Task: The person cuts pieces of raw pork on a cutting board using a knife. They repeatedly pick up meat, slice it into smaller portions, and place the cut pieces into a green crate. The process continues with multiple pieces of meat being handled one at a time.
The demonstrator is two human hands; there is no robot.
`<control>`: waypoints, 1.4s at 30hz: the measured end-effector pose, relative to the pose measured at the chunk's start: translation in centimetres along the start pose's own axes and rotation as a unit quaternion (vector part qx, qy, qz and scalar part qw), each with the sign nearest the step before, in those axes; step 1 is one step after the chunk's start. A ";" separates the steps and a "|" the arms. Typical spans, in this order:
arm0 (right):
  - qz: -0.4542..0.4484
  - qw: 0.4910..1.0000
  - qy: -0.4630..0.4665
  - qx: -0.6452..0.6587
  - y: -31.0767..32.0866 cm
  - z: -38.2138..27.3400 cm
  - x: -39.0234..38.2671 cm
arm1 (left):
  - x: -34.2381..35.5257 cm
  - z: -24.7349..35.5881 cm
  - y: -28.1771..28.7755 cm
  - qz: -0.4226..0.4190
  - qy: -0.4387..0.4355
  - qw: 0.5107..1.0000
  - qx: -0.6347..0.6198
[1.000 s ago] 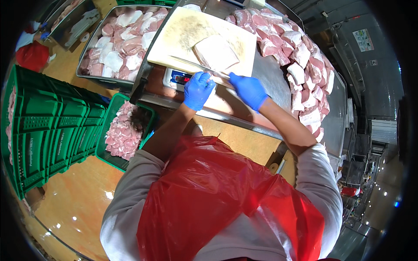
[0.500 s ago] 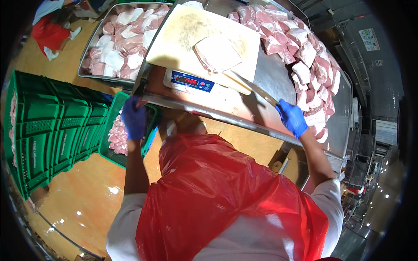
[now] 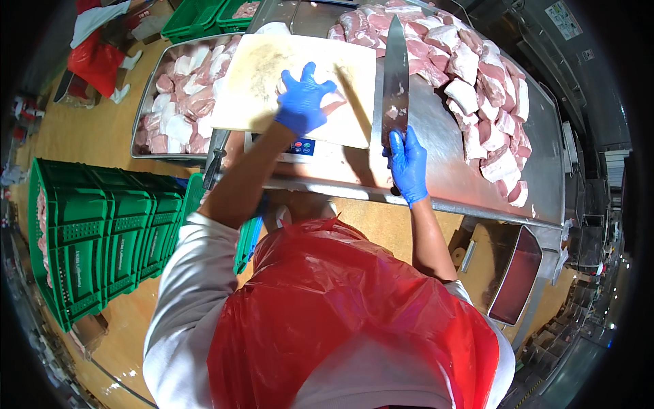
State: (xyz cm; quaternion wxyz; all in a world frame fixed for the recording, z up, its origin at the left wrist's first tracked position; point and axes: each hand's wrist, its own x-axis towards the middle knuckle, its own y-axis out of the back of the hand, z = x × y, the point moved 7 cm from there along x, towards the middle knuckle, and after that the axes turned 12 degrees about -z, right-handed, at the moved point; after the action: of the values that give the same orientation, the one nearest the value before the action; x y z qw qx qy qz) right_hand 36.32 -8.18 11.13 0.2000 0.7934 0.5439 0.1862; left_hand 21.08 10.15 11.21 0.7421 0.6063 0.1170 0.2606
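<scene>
Blue-gloved fingers of a left hand (image 3: 303,102) fan out, unclenched, over a slab of meat (image 3: 334,106) on a pale cutting board (image 3: 252,61), while the right hand (image 3: 410,167) is closed around a long knife (image 3: 395,75) just beyond the board's right edge, blade pointing away from the body and scraps clinging near its heel. Sound handling would seem to call for a broad, level palm, since fat and wet lean are likely slippery; fingertips tucked back rather than splayed; and the blade kept wide of the left hand until the slab sits firm. Wiping off the scraps should help the steel glide.

Most of the slab is hidden beneath the glove, so its outline and the pressure on it cannot be told. The knife's grip is largely wrapped in the right glove; whether the blade touches the metal worktop (image 3: 436,146) is unclear. The left forearm (image 3: 238,174) covers much of the scale (image 3: 305,148), including its readout, and part of a low green crate (image 3: 248,242). Farther out, a heap of cut meat (image 3: 477,82) spreads to the right, a steel tub (image 3: 174,156) holds more at left, and a co-worker (image 3: 95,61) is cut off by the dark lens rim.
</scene>
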 end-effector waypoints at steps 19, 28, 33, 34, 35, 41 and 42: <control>-0.188 0.932 0.158 -0.267 -13.3 -9.5 6.9 | -12.1 -6.7 -0.4 0.308 0.219 0.893 -0.246; -0.250 0.894 0.158 -0.338 -16.6 -9.1 7.0 | -14.1 -6.5 -2.5 0.367 0.233 0.812 -0.388; -0.347 0.833 0.080 -0.422 -8.5 -2.4 0.3 | -16.0 -6.2 -3.0 0.379 0.225 0.833 -0.334; -0.350 0.824 0.067 -0.441 -6.6 -1.8 -0.8 | -16.7 -6.3 -2.9 0.362 0.246 0.843 -0.311; -0.351 0.815 0.052 -0.459 -5.0 -1.5 -1.7 | -17.0 -6.5 -2.8 0.344 0.264 0.854 -0.288; -0.263 0.857 0.087 -0.436 -4.4 -4.7 -2.2 | -17.2 -8.0 -8.1 0.339 0.266 0.505 -0.748; -0.246 0.868 0.103 -0.419 -5.7 -5.6 -1.5 | -16.4 -6.4 -8.2 0.334 0.248 0.360 -0.835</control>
State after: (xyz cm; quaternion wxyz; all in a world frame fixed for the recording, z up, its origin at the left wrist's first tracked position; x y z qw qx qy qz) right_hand 28.46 -7.13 12.83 0.4961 0.4516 0.6101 0.4217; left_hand 6.19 5.78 -0.56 0.6577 -0.4267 -0.1936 0.5899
